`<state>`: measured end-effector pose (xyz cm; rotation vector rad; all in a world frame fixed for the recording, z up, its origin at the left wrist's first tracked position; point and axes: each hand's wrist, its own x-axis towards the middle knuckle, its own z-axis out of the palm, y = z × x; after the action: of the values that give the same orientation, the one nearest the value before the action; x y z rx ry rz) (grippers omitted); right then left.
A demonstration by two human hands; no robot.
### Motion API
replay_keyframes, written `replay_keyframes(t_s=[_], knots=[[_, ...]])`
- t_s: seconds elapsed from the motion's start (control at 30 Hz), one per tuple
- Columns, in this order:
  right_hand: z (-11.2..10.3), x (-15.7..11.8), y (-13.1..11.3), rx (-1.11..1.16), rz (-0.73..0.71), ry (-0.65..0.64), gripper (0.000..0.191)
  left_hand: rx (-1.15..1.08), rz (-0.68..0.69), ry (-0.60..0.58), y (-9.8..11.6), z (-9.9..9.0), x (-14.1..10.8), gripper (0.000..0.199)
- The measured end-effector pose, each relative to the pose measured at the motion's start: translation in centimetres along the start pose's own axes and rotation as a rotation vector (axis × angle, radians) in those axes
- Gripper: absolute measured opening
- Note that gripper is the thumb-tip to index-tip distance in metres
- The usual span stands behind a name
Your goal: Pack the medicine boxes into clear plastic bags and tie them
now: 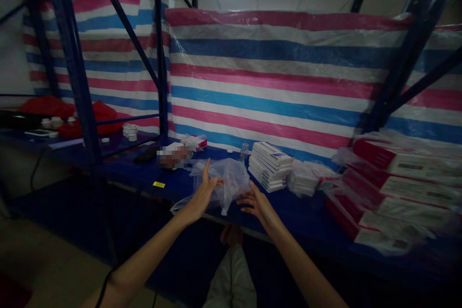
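A crumpled clear plastic bag [233, 178] lies at the front edge of the blue shelf, between my two hands. My left hand [204, 195] is against the bag's left side, its fingers apart and one pointing up. At the bag's right side is my right hand [258, 204], fingers spread and slightly bent, with the tips at or near the plastic. Neither hand visibly grips the bag. Just beyond my right hand stands a stack of white boxes [270, 166].
Bagged red-and-white boxes [393, 192] are piled at the right. Another bagged stack [308, 178] sits beside the white boxes. A small clear jar [245, 150] stands behind. A yellow label [159, 184] is on the shelf edge. Blue rack posts [77, 67] rise at the left.
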<state>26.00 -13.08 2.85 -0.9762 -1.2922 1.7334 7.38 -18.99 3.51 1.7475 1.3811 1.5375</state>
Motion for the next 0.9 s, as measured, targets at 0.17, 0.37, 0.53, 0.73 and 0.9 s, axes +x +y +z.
replay_keyframes(t_s=[0.17, 0.37, 0.53, 0.73, 0.9], knots=[[0.9, 1.5, -1.5, -0.025, -0.1, 0.057, 0.023, 0.486, 0.262, 0.022, 1.2, 1.8, -1.6, 0.075], [-1.0, 1.6, -1.1, -0.119, -0.158, 0.08, 0.019, 0.732, 0.466, 0.164, 0.5, 2.6, -1.9, 0.055], [-4.9, 1.7, -1.8, -0.298, -0.277, 0.294, 0.022, 0.692, 0.533, 0.363, -0.4, -1.0, -2.9, 0.047], [-8.5, 1.8, -1.6, -0.635, -0.284, 0.147, 0.031, 0.864, 0.457, -0.141, -0.2, -6.7, -5.8, 0.026], [-9.1, 2.6, -0.4, -0.67, -0.147, 0.111, 0.041, 0.883, 0.381, -0.296, 0.5, -7.5, -4.1, 0.025]])
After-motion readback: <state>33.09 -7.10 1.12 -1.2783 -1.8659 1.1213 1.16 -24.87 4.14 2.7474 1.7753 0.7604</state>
